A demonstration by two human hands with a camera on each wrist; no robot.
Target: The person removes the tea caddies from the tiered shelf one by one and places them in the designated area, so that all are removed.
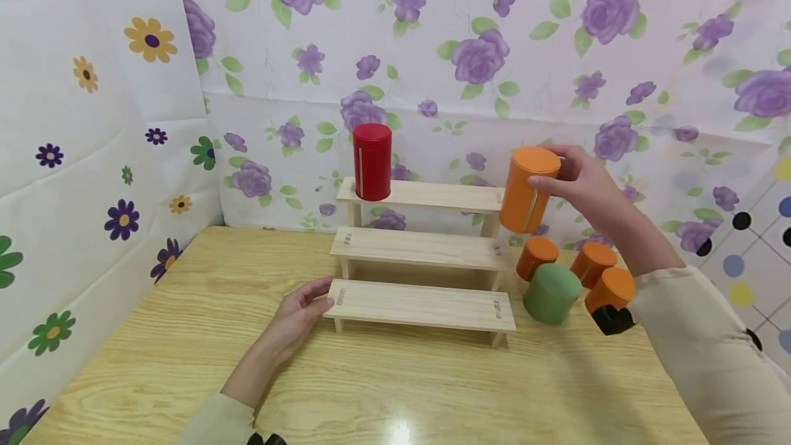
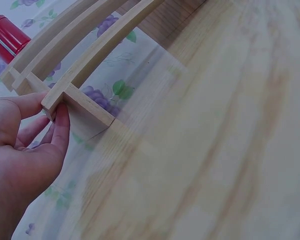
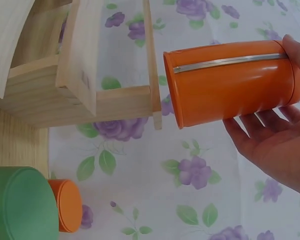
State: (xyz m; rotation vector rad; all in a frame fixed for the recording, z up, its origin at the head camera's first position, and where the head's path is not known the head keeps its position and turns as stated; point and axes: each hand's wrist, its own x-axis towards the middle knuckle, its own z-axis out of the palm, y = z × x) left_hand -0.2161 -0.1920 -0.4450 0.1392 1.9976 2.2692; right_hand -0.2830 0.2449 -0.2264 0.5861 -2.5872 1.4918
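My right hand (image 1: 583,180) grips a tall orange canister (image 1: 525,198) near its lid, in the air by the right end of the top shelf. The right wrist view shows the same orange canister (image 3: 230,82) with a pale seam strip along its side, fingers beneath it and thumb at the lid end. My left hand (image 1: 299,318) pinches the left end of the lowest step of a three-tier wooden shelf (image 1: 420,304); in the left wrist view the thumb lies on top and fingers curl under the board's corner. A red canister (image 1: 373,163) stands upright on the top step, at its left.
Right of the shelf, a green canister (image 1: 552,294) stands on the wooden table (image 1: 402,376) with several short orange canisters (image 1: 594,263) around it. A flowered cloth (image 1: 432,74) hangs behind the shelf, and another flowered sheet (image 1: 93,177) hangs at the left.
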